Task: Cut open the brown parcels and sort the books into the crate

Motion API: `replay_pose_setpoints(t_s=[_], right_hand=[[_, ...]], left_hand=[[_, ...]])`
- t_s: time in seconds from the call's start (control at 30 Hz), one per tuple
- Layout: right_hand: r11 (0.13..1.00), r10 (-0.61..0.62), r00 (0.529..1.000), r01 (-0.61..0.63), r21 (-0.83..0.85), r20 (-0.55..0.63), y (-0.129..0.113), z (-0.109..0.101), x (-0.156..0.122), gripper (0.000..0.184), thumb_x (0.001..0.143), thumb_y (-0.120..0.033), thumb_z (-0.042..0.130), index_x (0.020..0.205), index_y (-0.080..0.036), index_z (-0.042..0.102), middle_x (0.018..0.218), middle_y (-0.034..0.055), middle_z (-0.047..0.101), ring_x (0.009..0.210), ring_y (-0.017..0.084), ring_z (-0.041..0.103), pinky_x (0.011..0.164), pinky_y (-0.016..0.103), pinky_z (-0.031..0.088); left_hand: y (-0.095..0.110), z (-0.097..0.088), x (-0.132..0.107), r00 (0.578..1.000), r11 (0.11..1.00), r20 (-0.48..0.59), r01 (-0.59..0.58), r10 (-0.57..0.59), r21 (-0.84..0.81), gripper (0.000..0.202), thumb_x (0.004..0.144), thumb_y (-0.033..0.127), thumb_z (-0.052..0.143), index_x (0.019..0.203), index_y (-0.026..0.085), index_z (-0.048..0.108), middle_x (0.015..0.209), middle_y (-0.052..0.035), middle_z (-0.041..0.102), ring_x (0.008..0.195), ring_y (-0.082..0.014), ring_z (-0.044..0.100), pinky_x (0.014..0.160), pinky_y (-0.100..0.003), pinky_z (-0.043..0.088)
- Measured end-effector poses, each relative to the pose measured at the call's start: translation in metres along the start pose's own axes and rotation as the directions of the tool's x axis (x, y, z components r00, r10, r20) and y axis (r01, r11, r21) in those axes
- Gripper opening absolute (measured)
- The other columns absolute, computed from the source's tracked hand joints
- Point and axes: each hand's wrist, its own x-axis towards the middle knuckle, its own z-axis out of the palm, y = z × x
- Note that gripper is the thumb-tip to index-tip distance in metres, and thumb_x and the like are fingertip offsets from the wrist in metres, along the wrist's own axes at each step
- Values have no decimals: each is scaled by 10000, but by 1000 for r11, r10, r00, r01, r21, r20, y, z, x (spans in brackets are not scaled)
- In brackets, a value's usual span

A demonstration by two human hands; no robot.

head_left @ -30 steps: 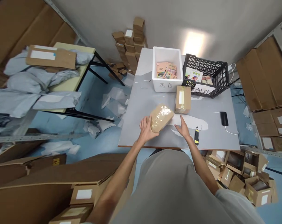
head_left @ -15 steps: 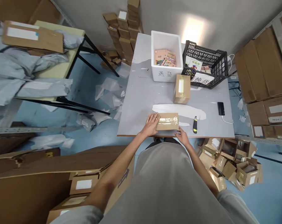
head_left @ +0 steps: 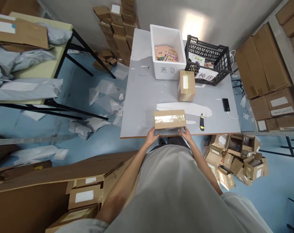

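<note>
A taped brown cardboard box lies flat on the grey table, close to its near edge. My left hand grips the box's near left corner and my right hand holds its near right corner, fingers curled against the side. A second taped cardboard box stands further back, in front of a white foam bin. To the right of the held box lies a yellow and black utility knife.
A black plastic crate with a paper label stands beside the foam bin. A phone on a white cable lies at the table's right. Open small boxes pile on the floor at right. Grey mailing bags cover the left table.
The box has gone from tilted in the air to lying flat near the table's edge. Both hands slid to its near corners. The view shifted, with the table now lower and nearer.
</note>
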Motion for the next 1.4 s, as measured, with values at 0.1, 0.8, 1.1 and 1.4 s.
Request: replay_pose_setpoints(t_s=[0.1, 0.8, 1.1, 1.4], right_hand=[[1000, -23, 1000, 23, 13, 10, -10, -1, -6, 735, 874, -688, 735, 1416, -192, 735, 1490, 157, 773, 1417, 341, 686, 1256, 531, 510], [989, 120, 991, -114, 90, -64, 18, -20, 18, 848, 916, -824, 530, 1359, -143, 774, 1468, 251, 770, 1310, 411, 775, 1122, 608, 634], [995, 76, 997, -75, 66, -19, 13, -10, -1, 620, 878, -630, 700, 1289, -186, 835, 1327, 167, 855, 1324, 397, 781, 1198, 588, 587], [996, -65, 983, 73, 41, -172, -64, -43, 6, 571, 912, -627, 808, 1273, -192, 891, 1322, 115, 859, 1280, 395, 811, 1180, 548, 631]], left_hand=[[3, -3, -2, 1000, 998, 4, -6, 6, -60, 577, 859, 406, 743, 1400, 206, 718, 1547, -155, 712, 1514, -329, 626, 1300, -513, 490], [-27, -15, 10, 988, 956, 74, 150, -135, -251, 646, 965, 535, 783, 1482, 155, 709, 1599, -216, 679, 1427, -373, 699, 1162, -506, 618], [-28, -15, 0, 989, 949, 66, 147, -134, -280, 567, 788, 460, 881, 1253, 147, 798, 1462, -204, 740, 1357, -377, 746, 1218, -555, 596], [19, -39, 18, 971, 963, -217, -151, 102, -222, 512, 1007, 534, 698, 1370, 188, 803, 1234, -122, 713, 1237, -272, 745, 1148, -447, 645]])
